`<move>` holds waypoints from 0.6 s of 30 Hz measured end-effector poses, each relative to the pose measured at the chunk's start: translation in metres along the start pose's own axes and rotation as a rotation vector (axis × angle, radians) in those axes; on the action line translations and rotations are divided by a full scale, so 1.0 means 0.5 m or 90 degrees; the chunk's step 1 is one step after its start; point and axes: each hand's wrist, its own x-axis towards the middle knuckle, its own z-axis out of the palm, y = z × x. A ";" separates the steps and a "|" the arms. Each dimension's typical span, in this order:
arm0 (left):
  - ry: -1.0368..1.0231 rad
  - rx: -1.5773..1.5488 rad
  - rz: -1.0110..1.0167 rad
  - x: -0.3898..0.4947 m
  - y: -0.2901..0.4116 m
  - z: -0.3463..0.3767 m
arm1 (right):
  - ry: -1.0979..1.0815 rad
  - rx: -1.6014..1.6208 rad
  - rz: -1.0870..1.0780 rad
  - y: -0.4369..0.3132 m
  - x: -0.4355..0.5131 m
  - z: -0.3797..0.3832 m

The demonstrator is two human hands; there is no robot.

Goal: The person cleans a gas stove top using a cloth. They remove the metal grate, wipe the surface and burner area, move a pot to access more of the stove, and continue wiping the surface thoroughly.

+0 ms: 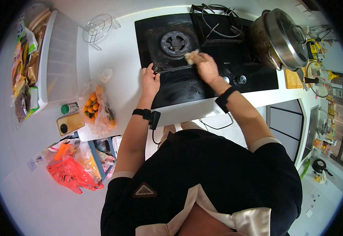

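My right hand [207,67] presses a crumpled pale cloth [191,57] onto the black drip tray [162,62], just right of the round burner [175,44]. Motion blurs its fingers. At the tray's front left corner, my left hand [150,82] pinches the rim between thumb and fingers. Both lie on the black glass gas hob [183,88], which shows dull smears in front of the tray. A wire pot support on a black square frame [218,29] rests behind, on the hob's middle.
On the right burner stands a large lidded steel pot [283,41], beside two control knobs [241,79]. Left on the counter are a wire rack [99,29], a bag of oranges [91,104], a phone [70,124] and a green-capped jar [69,108]. A glass lid [318,79] sits far right.
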 end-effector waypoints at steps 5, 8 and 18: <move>-0.008 -0.003 -0.038 -0.002 0.008 -0.001 | -0.089 -0.138 0.000 -0.037 -0.002 0.027; -0.011 -0.011 -0.047 -0.002 0.009 -0.002 | -0.035 -0.023 -0.060 -0.134 0.029 0.069; -0.008 -0.026 -0.052 -0.002 0.003 0.001 | -0.104 0.065 -0.119 -0.175 0.046 0.046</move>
